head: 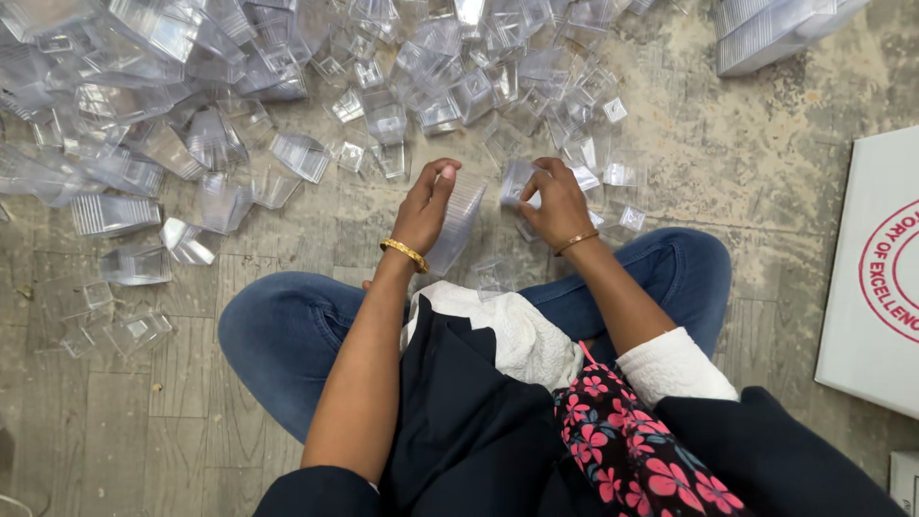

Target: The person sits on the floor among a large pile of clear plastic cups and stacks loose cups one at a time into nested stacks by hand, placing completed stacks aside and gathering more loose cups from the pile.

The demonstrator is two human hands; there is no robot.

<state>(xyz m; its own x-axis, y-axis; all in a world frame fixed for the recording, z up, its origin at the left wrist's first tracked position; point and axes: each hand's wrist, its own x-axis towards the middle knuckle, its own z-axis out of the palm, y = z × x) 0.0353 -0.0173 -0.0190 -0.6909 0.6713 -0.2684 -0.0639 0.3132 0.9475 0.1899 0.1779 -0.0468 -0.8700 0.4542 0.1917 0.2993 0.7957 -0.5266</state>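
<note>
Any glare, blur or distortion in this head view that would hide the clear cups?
Head view: even, soft light, faint shadows; white glints on the pile of clear plastic cups blur their outlines; left hand and right hand sharp; edges bow slightly.

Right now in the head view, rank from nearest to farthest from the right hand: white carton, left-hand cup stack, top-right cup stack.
From the right hand:
1. Left-hand cup stack, just left.
2. Top-right cup stack, on floor above right.
3. White carton, far right edge.
</note>
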